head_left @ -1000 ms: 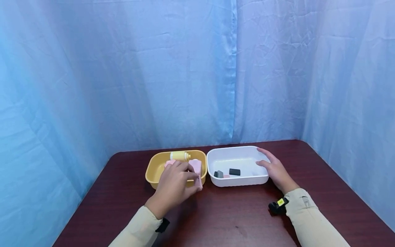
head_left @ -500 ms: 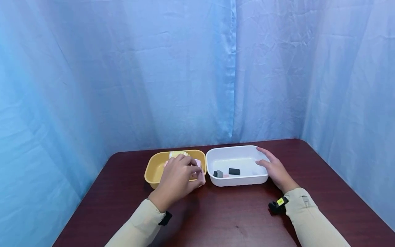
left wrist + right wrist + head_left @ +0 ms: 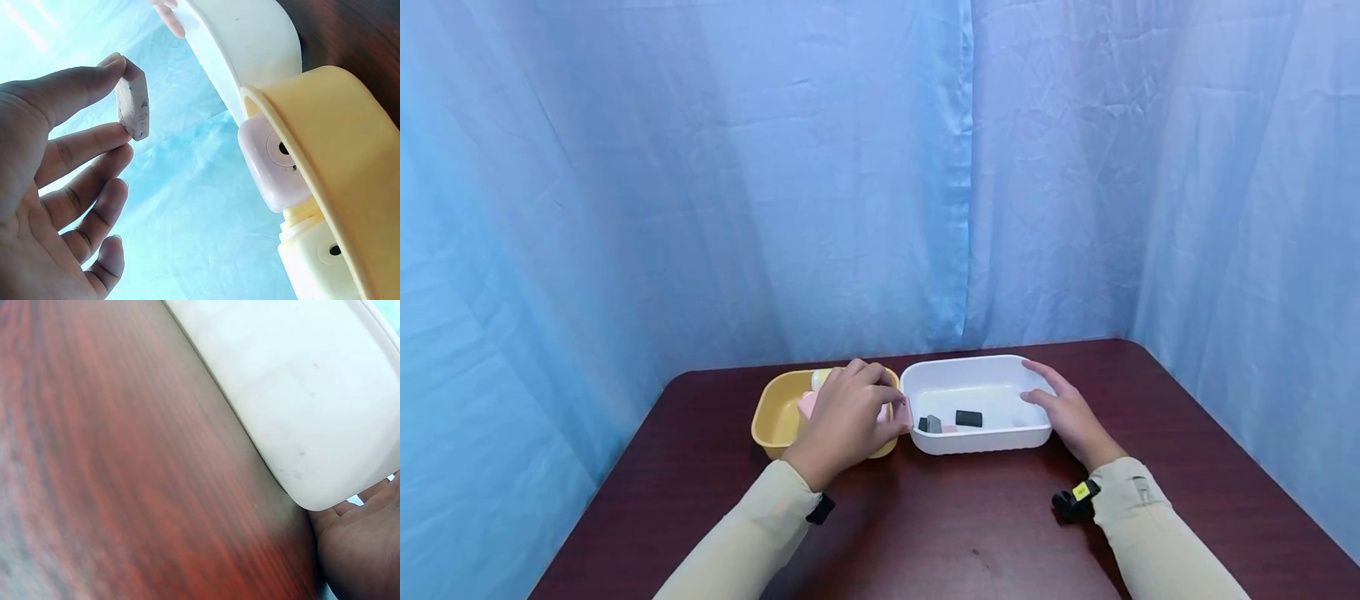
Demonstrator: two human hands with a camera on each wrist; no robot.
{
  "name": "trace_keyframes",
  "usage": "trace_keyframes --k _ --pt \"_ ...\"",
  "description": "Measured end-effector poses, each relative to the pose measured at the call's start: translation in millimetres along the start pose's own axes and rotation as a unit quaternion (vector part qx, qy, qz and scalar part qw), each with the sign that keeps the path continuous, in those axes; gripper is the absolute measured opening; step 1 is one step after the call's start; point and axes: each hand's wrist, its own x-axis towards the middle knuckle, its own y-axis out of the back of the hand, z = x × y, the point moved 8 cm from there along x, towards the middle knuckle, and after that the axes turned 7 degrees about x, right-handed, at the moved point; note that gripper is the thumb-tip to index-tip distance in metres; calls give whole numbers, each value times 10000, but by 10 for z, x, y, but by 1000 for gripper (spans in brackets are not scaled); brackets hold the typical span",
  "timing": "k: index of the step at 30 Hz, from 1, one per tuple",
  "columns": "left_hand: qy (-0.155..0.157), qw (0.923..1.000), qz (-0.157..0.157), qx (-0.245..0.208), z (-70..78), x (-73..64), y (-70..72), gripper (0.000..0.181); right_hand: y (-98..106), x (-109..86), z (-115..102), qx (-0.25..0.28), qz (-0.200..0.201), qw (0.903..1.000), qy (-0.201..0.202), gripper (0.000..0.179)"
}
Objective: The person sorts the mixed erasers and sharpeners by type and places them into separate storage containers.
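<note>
My left hand pinches a small pale pink eraser with dark smudges between thumb and index finger. In the left wrist view, its other fingers are bent and hold nothing. The head view has this hand above the right side of the yellow basin, the eraser near the white basin's left rim. At the right end of the white basin, my right hand holds the rim, thumb over the inside and palm against the outer wall. The right wrist view shows only part of that palm.
Inside the white basin lie a black block, a grey piece and a small pink piece. The yellow basin holds a pink rounded item and a yellow-and-white bottle. Blue curtains surround the dark red table.
My left hand has moved right and slightly up with the pink eraser, from the front of the yellow basin to the white basin's left rim. My right hand has stayed in place.
</note>
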Motion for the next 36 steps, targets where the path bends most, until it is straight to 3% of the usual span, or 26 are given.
trace_keyframes --k 7,15,22,36 --pt "36 9995 -261 173 11 123 -97 15 0 2 -14 21 -3 10000 61 66" --pt "-93 9990 -340 287 58 250 -195 9 -2 4 -1 6 -1 10000 18 66" --pt "-128 9958 -805 418 128 389 -297 11 -1 -2 -22 50 -19 9999 101 65" --pt "-100 9894 -1303 628 159 550 -506 18 -3 0 -11 151 -32 9999 68 64"
